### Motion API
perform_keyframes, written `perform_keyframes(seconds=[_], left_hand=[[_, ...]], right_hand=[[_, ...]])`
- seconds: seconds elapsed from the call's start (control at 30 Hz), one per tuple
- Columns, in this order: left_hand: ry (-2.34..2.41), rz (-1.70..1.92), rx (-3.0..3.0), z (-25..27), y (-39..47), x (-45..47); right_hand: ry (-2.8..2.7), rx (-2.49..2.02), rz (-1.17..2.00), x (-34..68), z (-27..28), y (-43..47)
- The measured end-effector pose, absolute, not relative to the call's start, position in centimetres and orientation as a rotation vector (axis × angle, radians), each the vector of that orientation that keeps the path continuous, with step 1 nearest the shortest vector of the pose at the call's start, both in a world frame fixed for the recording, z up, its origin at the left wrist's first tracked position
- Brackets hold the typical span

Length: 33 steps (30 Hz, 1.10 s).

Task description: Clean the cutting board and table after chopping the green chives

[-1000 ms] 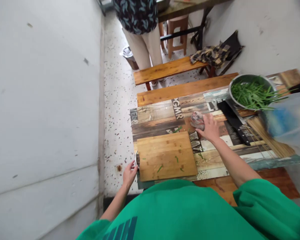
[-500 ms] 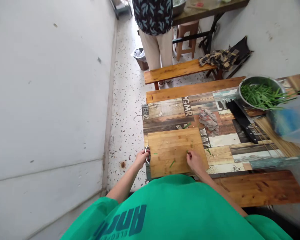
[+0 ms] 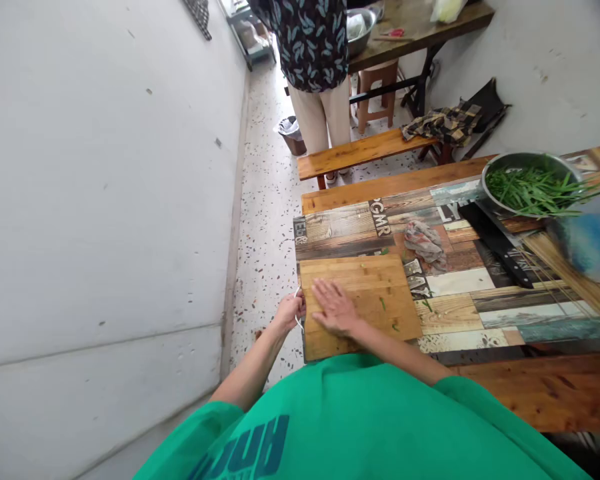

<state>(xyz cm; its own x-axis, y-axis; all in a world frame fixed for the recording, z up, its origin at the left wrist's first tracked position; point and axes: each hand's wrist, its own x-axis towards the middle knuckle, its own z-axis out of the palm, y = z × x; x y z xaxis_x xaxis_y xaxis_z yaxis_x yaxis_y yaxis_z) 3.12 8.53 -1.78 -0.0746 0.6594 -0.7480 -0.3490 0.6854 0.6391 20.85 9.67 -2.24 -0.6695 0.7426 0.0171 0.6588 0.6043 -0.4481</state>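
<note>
A wooden cutting board (image 3: 375,283) lies at the left end of a plank-patterned table (image 3: 460,293), with a few green scraps on it. My left hand (image 3: 289,311) grips the board's metal handle at its left edge. My right hand (image 3: 334,307) lies flat on the board's left part, fingers spread, holding nothing. A crumpled cloth (image 3: 425,241) sits on the table just beyond the board.
A metal bowl of green stalks (image 3: 530,183) and a black-handled knife (image 3: 497,243) are at the right. Wooden benches (image 3: 360,150) run beyond the table. A person in a leaf-print top (image 3: 313,60) stands by a far table. A white wall (image 3: 105,200) is on the left.
My right hand left the cloth, passed over the board's right side, and now lies flat on its left part. My left hand moved onto the board's handle. The view shifted.
</note>
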Motion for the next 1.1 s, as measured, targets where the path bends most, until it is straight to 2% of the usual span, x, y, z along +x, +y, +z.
perform_keyframes(seconds=[0.13,0.23,0.3,0.4,0.47,0.63,0.8,0.9,1.03,1.1], left_hand=[[1.464,0.842,0.226,-0.1,8.1,0.6],[1.488,0.856,0.224,1.9,7.8,-1.1],[1.507,0.857,0.246,3.5,7.7,-1.7],[1.552,0.842,0.276,6.0,7.6,-2.2],[1.586,0.83,0.293,7.7,7.3,-2.6],[1.694,0.89,0.274,11.6,6.4,-5.4],[1.786,0.972,0.235,14.8,5.7,-7.1],[1.804,1.043,0.298,16.5,6.1,-6.2],[1.834,1.115,0.336,18.6,7.0,-4.7],[1.86,1.137,0.284,19.3,6.9,-4.7]], right_hand=[[-2.471,-1.524,0.611,27.5,-5.3,13.2],[-2.34,-1.711,0.567,29.3,-5.4,13.6],[-2.402,-1.563,0.557,27.9,-4.3,11.8],[-2.645,-0.989,0.59,24.5,-3.1,8.1],[-2.678,-0.918,0.584,23.8,-3.5,7.0],[-2.475,-1.448,0.468,31.8,-6.2,12.2],[-2.129,-1.787,0.169,39.6,-4.4,18.9],[-2.134,-1.804,0.185,40.1,-3.3,21.8],[-1.882,-2.258,0.274,41.7,-4.6,24.7],[-1.89,-2.33,0.341,43.5,-5.8,25.7]])
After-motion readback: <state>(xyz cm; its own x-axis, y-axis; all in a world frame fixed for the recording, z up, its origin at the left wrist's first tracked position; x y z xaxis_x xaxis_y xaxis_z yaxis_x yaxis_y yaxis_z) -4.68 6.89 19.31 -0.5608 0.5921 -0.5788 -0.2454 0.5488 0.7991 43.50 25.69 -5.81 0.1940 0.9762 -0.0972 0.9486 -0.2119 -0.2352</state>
